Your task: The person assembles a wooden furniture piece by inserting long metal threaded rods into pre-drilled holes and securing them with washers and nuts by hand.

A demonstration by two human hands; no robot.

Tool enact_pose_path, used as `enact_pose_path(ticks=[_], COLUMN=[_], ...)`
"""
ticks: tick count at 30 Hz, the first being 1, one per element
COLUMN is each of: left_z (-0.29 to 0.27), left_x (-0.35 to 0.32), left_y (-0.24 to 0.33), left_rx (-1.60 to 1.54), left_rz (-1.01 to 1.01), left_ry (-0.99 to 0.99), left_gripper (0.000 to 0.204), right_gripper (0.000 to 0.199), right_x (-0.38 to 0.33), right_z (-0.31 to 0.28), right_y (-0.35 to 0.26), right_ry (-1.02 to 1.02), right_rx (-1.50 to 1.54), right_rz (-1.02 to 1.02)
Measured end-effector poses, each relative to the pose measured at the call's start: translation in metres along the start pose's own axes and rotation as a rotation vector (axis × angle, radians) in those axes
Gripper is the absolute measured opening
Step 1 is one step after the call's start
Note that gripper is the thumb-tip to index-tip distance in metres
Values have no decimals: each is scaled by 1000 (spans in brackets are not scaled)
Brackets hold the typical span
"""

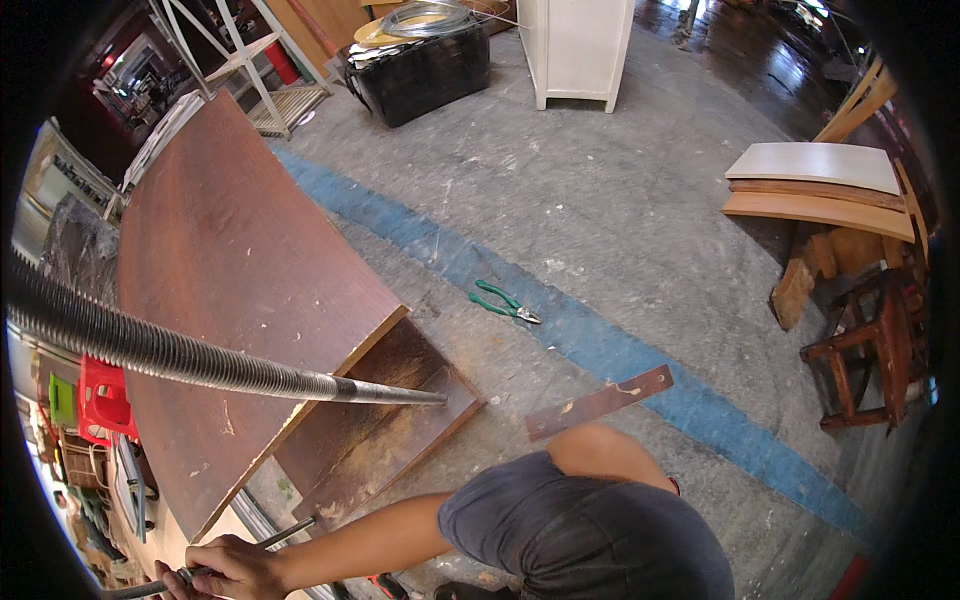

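Note:
At the lower left my left hand [228, 568] is closed around a thin metal rod [290, 532], whose end sticks out past my wrist. My right hand does not show. Above it, a thick ribbed metal bar [180, 345] crosses the view from the left rim; its smooth, narrower end overlaps the open wooden box part. Just beyond my hand stands a large reddish-brown wooden panel [250, 260], tilted, with pale worn edges. Against its near corner sits a dusty brown board frame [440, 410] holding sawdust-like dirt.
Green-handled pliers [505, 303] and a short brown wood strip [600, 402] lie on the concrete floor by a blue stripe [400, 230]. A black crate [420, 80] and white cabinet [572, 50] stand far off. Stacked boards [815, 185] and a wooden stool [860, 350] are right.

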State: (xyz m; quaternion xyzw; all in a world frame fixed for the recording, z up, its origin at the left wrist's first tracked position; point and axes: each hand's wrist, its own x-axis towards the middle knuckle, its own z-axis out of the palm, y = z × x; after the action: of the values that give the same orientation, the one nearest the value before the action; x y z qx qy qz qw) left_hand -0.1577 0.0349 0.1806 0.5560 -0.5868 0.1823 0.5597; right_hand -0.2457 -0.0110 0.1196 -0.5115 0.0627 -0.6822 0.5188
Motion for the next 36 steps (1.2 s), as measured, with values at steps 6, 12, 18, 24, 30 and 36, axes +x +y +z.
enact_pose_path(ticks=[6, 12, 18, 24, 30, 36], left_z=[-13, -33, -28, -25, -15, -27], left_x=[3, 5, 6, 2, 9, 3], left_y=[7, 1, 24, 29, 50, 26], left_rx=[-197, -527, -741, -411, -598, -557], left_rz=[-125, -296, -377, -266, -436, -279], left_ry=[87, -128, -124, -7, -175, -4], left_gripper=[42, 54, 52, 56, 64, 51], right_gripper=[26, 11, 32, 23, 23, 25], right_x=[0, -3, -2, -4, -1, -1], right_z=[7, 9, 11, 7, -2, -1], right_y=[12, 14, 5, 1, 6, -12], right_ry=[-72, -118, -82, -69, -70, -123], right_rx=[-51, -7, 61, -21, -50, -7], right_rz=[117, 87, 72, -5, 53, 40])
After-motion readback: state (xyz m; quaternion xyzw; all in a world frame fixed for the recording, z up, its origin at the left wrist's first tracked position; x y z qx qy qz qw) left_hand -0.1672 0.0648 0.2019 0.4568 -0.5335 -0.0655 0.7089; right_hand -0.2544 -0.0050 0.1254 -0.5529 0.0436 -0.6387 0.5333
